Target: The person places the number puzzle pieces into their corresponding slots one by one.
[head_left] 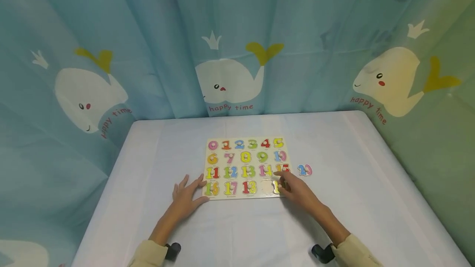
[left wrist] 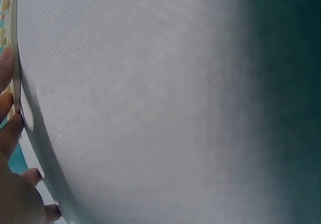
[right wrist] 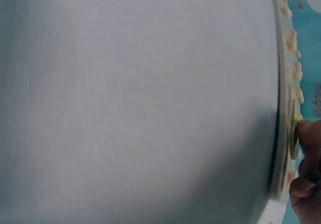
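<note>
A wooden number puzzle board (head_left: 258, 196) lies on the table, its rows filled with colourful knobbed number pieces. Spread fingers of my left hand (head_left: 183, 201) rest on its left edge at the lower corner, thumb along the bottom edge. My right hand (head_left: 298, 193) pinches a number piece (head_left: 276, 187) over the board's bottom right; a yellow 1 shows and the rest is behind the fingers. Seen edge-on in the right wrist view, this piece (right wrist: 293, 138) is tilted at the board's surface. Left of it is a pale recess (head_left: 266, 186). A blue and pink 20 piece (head_left: 305, 170) lies right of the board.
The white-covered table (head_left: 230, 234) extends around the board on all sides. A blue curtain (head_left: 304, 81) printed with whales hangs behind it and along both sides. A dark wrist camera (head_left: 173, 251) sits by the left sleeve, another device (head_left: 323, 254) by the right.
</note>
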The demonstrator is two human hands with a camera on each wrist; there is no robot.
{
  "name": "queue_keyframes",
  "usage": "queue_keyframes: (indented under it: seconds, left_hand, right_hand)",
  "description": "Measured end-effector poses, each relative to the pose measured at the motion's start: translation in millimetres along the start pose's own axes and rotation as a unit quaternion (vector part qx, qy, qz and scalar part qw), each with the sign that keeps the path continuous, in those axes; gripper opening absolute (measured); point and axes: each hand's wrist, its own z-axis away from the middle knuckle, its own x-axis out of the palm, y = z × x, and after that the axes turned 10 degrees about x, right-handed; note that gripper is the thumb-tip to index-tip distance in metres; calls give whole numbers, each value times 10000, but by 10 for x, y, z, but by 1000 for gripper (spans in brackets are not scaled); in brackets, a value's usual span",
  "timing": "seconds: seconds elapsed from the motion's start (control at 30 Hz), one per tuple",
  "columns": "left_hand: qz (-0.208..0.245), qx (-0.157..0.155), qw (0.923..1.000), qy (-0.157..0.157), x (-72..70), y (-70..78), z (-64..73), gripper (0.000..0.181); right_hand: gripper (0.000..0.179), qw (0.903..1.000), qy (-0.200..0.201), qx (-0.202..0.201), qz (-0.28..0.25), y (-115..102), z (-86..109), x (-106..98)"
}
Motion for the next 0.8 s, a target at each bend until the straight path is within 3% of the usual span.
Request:
queue_keyframes:
  seconds: [0.4,0.8]
  left_hand:
    - [53,47,10000,-16,-34,-4,-16,54]
    - [27,-69,10000,-53,2,-15,-8,56]
  right_hand:
    - [43,9998,-90,51,-143,-193,-116,119]
    - [43,9995,-282,105,-49,-199,-129,223]
